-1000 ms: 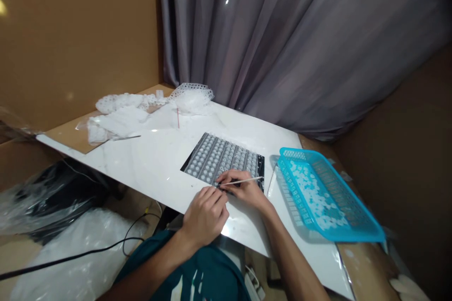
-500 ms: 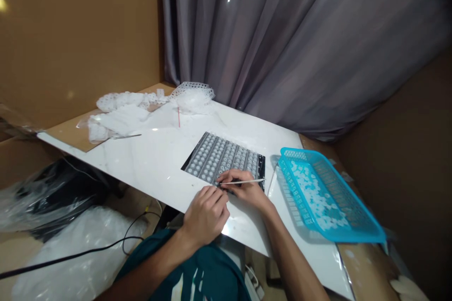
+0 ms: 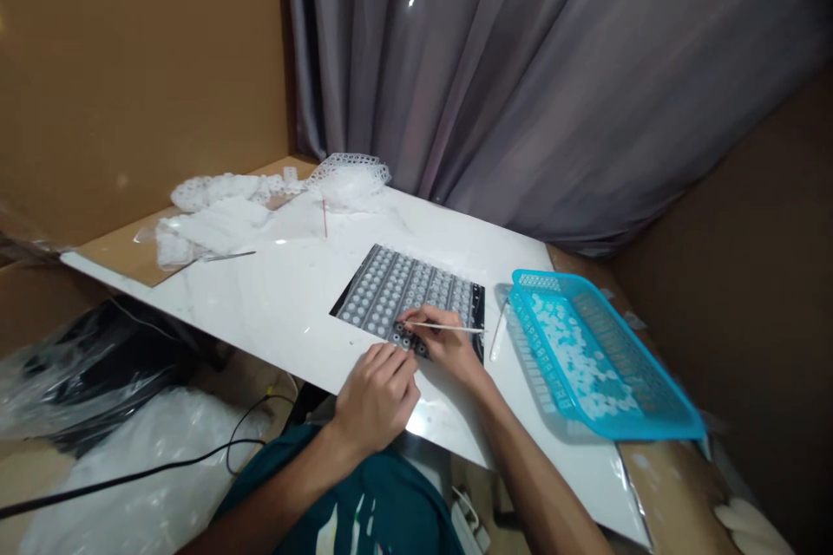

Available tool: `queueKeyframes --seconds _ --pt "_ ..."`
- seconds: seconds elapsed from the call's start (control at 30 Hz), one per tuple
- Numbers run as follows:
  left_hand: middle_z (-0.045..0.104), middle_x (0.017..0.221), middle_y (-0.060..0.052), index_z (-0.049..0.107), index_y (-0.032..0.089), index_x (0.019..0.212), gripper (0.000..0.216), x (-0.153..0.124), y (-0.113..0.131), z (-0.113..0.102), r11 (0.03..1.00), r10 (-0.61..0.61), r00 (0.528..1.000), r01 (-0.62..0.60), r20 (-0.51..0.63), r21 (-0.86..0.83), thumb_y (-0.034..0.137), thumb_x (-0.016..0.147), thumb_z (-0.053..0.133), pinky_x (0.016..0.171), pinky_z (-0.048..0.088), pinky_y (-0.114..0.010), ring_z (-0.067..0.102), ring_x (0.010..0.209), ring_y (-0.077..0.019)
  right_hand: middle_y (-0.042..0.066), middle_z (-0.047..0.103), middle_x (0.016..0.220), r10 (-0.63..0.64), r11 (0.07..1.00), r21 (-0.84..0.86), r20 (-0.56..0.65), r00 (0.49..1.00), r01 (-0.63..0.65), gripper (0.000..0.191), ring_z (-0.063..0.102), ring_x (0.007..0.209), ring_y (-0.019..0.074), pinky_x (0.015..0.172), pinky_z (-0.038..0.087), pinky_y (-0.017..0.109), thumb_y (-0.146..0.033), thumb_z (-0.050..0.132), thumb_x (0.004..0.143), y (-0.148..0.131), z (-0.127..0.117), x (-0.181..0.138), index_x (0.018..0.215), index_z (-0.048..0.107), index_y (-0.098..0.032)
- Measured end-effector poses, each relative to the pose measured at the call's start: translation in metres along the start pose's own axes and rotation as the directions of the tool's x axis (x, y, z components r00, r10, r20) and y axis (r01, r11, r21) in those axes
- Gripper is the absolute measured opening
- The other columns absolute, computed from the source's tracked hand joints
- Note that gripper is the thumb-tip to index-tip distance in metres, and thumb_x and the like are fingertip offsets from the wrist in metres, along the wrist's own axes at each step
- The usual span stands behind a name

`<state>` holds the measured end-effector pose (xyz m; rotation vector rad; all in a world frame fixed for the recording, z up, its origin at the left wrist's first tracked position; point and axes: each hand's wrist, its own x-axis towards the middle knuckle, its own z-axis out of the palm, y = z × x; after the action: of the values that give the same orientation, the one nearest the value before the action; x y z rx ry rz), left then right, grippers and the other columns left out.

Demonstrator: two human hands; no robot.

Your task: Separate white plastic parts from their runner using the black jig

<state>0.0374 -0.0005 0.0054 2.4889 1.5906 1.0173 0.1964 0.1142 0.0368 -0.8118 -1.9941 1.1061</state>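
Note:
A dark sheet (image 3: 335,309) covered in rows of small round white pieces lies flat on the white table. Over its near part is my right hand (image 3: 446,340), fingers pinched around a thin white stick (image 3: 449,328) that points right. Whether the fingertips also hold a small piece is too fine to see. My left hand (image 3: 377,395) rests at the sheet's near edge with its fingers curled, and what lies under the fingertips is hidden. Dark spots with pale rings show on the sheet between the two hands.
A blue plastic basket (image 3: 651,347) with many small white pieces stands at the right. Clear bags of white material (image 3: 214,225) lie at the far left, near a thin metal tool (image 3: 231,256) and a red stick (image 3: 324,218). A grey curtain (image 3: 455,87) hangs behind the table (image 3: 286,295).
My right hand has shifted slightly up and away from my left hand, still gripping the white stick. My left hand stays nearly in place. The view has moved a little.

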Motion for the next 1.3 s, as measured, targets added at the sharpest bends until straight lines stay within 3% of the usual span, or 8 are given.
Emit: queueKeyframes --seconds 0.1,0.23,0.47,0.6,0.9,1.3 --pt "0.069 0.104 -0.01 0.064 0.017 0.124 0.028 -0.001 -0.001 0.001 1.0 0.007 1.0 -0.007 -0.014 -0.013 0.009 0.098 0.056 0.091 0.053 -0.049 0.064 0.103 -0.0301 0.008 0.083 0.107 0.029 1.0 0.011 -0.141 0.99 -0.027 0.021 0.077 0.101 0.028 0.088 0.058 0.039 -0.036 0.07 0.102 0.002 -0.003 0.0 0.086 0.076 -0.023" --pt "0.07 0.108 -0.01 0.064 0.018 0.123 0.028 -0.002 -0.001 0.002 1.0 0.006 1.0 -0.007 -0.021 -0.018 0.009 0.097 0.058 0.09 0.053 -0.05 0.065 0.105 -0.031 0.008 0.083 0.104 0.025 1.0 -0.009 -0.21 0.977 -0.028 0.02 0.077 0.1 0.0281 0.09 0.058 0.041 -0.038 0.074 0.099 0.008 -0.013 -0.001 0.085 0.076 -0.024" --pt "0.07 0.107 -0.01 0.065 0.018 0.121 0.028 -0.001 -0.001 0.0 1.0 -0.002 1.0 0.002 -0.007 -0.03 0.009 0.095 0.06 0.091 0.053 -0.05 0.063 0.103 -0.0303 0.007 0.081 0.106 -0.068 0.94 -0.342 -0.186 0.98 0.0 0.009 0.071 0.102 0.0284 0.097 0.054 0.045 -0.03 0.073 0.097 0.025 -0.019 -0.002 0.09 0.074 -0.025" --pt "0.069 0.107 -0.009 0.065 0.017 0.12 0.026 -0.001 -0.001 -0.002 0.999 -0.003 1.0 0.003 0.004 -0.044 0.01 0.095 0.06 0.092 0.053 -0.05 0.063 0.103 -0.03 0.007 0.081 0.108 -0.078 0.902 -0.433 -0.175 0.981 -0.005 0.009 0.07 0.103 0.0282 0.099 0.054 0.046 -0.026 0.068 0.097 0.029 -0.02 -0.002 0.088 0.072 -0.025" --pt "0.07 0.108 -0.01 0.065 0.02 0.117 0.024 -0.003 -0.001 -0.003 0.999 0.0 1.0 -0.001 -0.024 -0.048 0.011 0.096 0.059 0.09 0.053 -0.05 0.064 0.106 -0.0307 0.008 0.082 0.109 -0.087 0.895 -0.446 -0.248 0.965 -0.033 0.013 0.073 0.106 0.0295 0.098 0.056 0.047 -0.034 0.07 0.097 0.043 -0.034 -0.002 0.087 0.072 -0.026" --pt "0.07 0.11 -0.009 0.065 0.019 0.114 0.021 -0.003 0.0 -0.002 0.999 -0.013 1.0 0.012 -0.011 -0.035 0.01 0.095 0.061 0.092 0.052 -0.05 0.064 0.104 -0.0302 0.008 0.081 0.116 -0.086 0.901 -0.434 -0.162 0.983 0.007 0.018 0.073 0.109 0.0291 0.103 0.054 0.05 -0.035 0.073 0.098 0.044 -0.037 -0.002 0.082 0.076 -0.026"
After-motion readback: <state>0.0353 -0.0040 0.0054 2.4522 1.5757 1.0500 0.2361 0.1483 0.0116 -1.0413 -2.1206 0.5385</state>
